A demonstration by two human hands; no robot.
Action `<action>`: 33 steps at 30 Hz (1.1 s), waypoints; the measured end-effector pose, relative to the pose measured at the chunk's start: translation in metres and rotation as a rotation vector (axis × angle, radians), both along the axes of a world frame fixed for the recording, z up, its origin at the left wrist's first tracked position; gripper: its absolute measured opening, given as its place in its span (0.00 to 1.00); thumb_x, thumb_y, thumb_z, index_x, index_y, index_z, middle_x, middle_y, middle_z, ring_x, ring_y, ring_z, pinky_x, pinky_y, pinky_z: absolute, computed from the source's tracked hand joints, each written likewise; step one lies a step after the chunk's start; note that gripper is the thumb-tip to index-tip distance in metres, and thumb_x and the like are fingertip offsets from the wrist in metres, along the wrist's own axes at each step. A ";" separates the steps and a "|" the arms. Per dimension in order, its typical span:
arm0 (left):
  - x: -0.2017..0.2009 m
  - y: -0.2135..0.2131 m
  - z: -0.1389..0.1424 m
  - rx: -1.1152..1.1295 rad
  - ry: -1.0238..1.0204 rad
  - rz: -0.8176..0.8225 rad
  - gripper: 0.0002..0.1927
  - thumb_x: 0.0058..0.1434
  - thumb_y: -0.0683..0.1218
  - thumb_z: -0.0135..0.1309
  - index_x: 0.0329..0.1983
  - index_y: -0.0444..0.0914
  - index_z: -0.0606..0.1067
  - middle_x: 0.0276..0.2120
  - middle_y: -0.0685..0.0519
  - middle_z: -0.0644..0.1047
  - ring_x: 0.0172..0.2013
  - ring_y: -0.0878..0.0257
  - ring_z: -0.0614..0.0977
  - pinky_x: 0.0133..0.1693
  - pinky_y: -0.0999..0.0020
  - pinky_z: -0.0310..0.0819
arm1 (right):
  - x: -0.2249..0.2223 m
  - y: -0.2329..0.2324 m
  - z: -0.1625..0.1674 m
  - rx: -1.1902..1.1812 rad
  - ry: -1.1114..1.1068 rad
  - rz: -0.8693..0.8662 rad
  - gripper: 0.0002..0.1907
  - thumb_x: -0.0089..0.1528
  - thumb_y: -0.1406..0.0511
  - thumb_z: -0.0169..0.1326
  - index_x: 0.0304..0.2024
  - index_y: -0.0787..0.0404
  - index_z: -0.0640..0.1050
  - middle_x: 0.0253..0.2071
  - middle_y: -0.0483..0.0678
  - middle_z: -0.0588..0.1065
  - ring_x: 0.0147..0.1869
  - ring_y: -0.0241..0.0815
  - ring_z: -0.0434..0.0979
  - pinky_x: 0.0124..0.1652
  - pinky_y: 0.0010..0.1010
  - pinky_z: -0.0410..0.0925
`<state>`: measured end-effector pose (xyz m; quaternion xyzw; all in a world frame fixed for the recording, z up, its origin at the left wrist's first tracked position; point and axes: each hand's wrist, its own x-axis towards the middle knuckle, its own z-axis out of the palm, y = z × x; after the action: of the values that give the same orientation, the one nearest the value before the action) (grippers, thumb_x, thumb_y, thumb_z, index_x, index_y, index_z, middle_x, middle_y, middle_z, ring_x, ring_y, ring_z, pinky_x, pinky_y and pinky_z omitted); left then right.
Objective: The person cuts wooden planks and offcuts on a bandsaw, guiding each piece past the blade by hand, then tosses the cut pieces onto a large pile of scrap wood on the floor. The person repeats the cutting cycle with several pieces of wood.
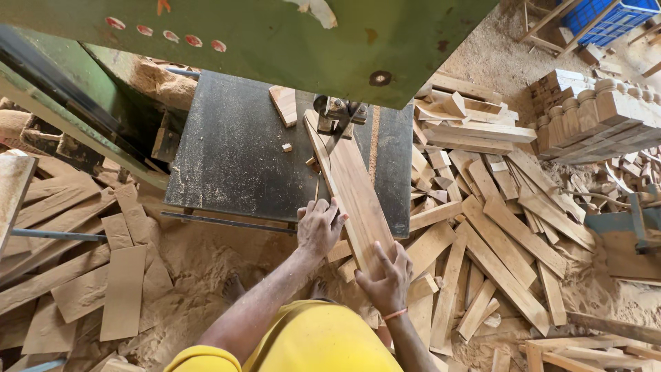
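Two hands: both on one long wooden board (353, 196) lying on the dark saw counter (227, 151).
Left hand (319, 227): fingers spread, pressing flat against the board's left edge near its close end; it bears on the wood but does not wrap it.
Right hand (387, 277): fingers curled over the nearest end of the board, grasping it from the right and behind.
Board's place: its far end lies ahead of both hands at the blade guide (337, 114) under the green saw housing (275, 34); its near end overhangs the counter edge between the hands.
Long axis: runs away from the hands, slanting up and to the left, narrow end toward the blade.
Handling, as I judge it: stiff, dry timber, moderately light, flat and dusty, so it may slide easily on the sawdust; not fragile. Best held at the close end and along the side edges, well back from the blade.
Beyond the right hand: a heap of cut planks (496, 234) on the sawdust floor.
Ahead of the left hand: a small offcut (284, 105) on the counter.
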<state>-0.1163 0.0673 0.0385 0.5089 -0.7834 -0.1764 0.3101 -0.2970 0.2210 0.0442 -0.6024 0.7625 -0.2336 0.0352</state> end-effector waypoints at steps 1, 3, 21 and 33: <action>0.000 -0.001 0.000 -0.023 -0.003 0.004 0.28 0.67 0.60 0.53 0.55 0.33 0.77 0.36 0.51 0.73 0.41 0.57 0.73 0.44 0.57 0.62 | -0.002 -0.002 0.001 0.004 0.002 0.003 0.43 0.39 0.54 0.68 0.60 0.49 0.78 0.66 0.67 0.64 0.68 0.60 0.63 0.64 0.52 0.61; -0.003 -0.008 0.000 0.015 -0.015 -0.003 0.29 0.68 0.61 0.51 0.57 0.32 0.76 0.36 0.51 0.72 0.41 0.57 0.73 0.45 0.58 0.62 | -0.011 -0.016 0.003 0.003 0.005 0.013 0.43 0.39 0.54 0.68 0.60 0.49 0.79 0.67 0.67 0.63 0.68 0.60 0.63 0.64 0.51 0.60; -0.020 -0.031 -0.001 0.035 -0.105 0.025 0.32 0.71 0.63 0.45 0.61 0.31 0.74 0.39 0.51 0.72 0.43 0.57 0.73 0.46 0.57 0.63 | -0.039 -0.060 0.019 0.008 -0.011 0.089 0.41 0.41 0.52 0.68 0.59 0.49 0.80 0.68 0.68 0.64 0.71 0.62 0.62 0.67 0.50 0.57; -0.021 -0.038 0.002 0.024 -0.089 0.046 0.33 0.71 0.63 0.45 0.61 0.31 0.74 0.39 0.50 0.72 0.43 0.56 0.73 0.44 0.57 0.63 | -0.045 -0.074 0.020 0.008 -0.003 0.123 0.42 0.40 0.52 0.67 0.60 0.48 0.80 0.68 0.66 0.64 0.70 0.63 0.61 0.68 0.50 0.55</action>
<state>-0.1376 0.0292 0.0402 0.5378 -0.7824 -0.1559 0.2727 -0.3418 0.1468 0.0647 -0.6476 0.7249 -0.2289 0.0530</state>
